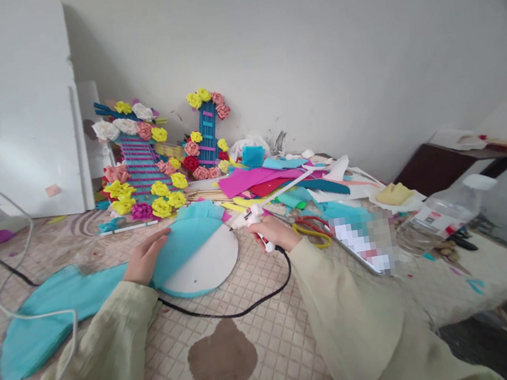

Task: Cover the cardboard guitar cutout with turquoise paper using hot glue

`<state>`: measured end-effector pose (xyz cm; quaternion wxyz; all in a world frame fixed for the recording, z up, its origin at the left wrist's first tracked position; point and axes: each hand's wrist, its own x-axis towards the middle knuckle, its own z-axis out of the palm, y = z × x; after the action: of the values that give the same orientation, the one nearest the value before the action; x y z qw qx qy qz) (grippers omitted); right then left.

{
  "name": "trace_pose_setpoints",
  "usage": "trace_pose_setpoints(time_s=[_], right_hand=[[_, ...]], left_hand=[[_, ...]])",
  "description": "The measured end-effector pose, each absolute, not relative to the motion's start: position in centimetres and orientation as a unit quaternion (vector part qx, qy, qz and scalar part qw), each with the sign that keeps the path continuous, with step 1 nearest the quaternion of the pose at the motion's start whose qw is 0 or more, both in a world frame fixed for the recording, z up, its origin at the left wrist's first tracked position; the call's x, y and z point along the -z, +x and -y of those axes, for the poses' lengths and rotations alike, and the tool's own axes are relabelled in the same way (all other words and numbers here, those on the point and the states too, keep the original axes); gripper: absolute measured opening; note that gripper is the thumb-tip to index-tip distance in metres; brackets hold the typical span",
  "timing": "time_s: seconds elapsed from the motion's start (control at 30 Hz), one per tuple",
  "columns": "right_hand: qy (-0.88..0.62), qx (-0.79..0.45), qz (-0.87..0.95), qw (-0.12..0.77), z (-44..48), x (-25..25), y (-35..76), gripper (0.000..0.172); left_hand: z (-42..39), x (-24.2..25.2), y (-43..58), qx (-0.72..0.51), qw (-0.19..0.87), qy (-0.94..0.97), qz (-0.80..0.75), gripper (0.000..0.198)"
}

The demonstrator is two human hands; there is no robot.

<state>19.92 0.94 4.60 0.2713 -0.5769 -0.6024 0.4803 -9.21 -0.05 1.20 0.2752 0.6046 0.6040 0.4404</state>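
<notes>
A large flat cutout lies on the table, mostly covered in turquoise paper. At its right end, part of the rounded white board is bare. My left hand lies flat on the turquoise-covered part, fingers stretched out. In my right hand is a white hot glue gun, fingers wrapped round its handle. A long white glue stick sticks out of its back. The nozzle points left, close to the cutout's upper right edge; whether it touches, I cannot tell. A black cord runs from the handle under the cutout.
Paper-flower decorations lean at the back wall. Colored paper sheets are piled behind the glue gun. Scissors, a phone and a plastic bottle lie on the right. A white cable crosses the left side.
</notes>
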Motion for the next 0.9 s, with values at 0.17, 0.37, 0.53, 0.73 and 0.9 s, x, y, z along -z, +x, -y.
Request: trace_pose_setpoints(time_s=[0.17,0.37,0.53,0.73,0.9], right_hand=[[-0.582,-0.473,0.604,0.268,-0.2,-5.0,20.0,0.029],[-0.592,-0.474,0.599,0.258,0.4,-5.4,20.1,0.03],[-0.597,-0.468,0.602,0.249,0.9,-5.5,20.5,0.029],[-0.601,-0.462,0.606,0.243,1.7,-5.8,20.7,0.03],[-0.599,-0.466,0.605,0.239,2.3,-6.0,21.0,0.03]], left_hand=[[0.2,-1.4,-9.2,-0.439,0.272,0.604,-0.607,0.048],[0.2,-1.6,-9.0,-0.434,0.267,0.603,-0.614,0.052],[0.2,-1.6,-9.0,-0.434,0.264,0.602,-0.616,0.051],[0.4,-1.8,-8.9,-0.432,0.265,0.603,-0.616,0.05],[0.4,-1.7,-9.0,-0.432,0.263,0.602,-0.617,0.047]])
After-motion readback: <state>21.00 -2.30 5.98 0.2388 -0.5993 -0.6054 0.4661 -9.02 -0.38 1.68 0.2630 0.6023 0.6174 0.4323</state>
